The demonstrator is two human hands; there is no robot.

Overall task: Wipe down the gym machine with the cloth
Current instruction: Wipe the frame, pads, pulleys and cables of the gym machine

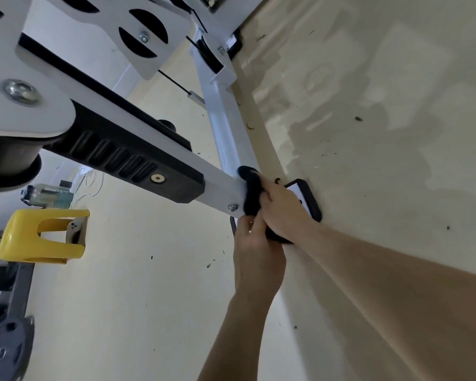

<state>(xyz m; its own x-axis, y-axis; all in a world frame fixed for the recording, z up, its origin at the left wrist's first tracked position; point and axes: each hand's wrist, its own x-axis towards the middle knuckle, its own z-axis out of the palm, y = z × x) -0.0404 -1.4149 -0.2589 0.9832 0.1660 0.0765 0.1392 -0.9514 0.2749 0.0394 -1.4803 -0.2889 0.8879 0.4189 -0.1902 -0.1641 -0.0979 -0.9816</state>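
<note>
While the right hand (283, 213) and left hand (256, 253) clamp the cloth (249, 189) round the bar (221, 185) end, drag it firmly toward ten o'clock.

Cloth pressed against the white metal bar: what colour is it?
Black; the soft cloth shows best in the head view.

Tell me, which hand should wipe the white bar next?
Probably the right hand: it grips the cloth, which lies on the bar. The left hand sits just below, at the bar's end.
</note>
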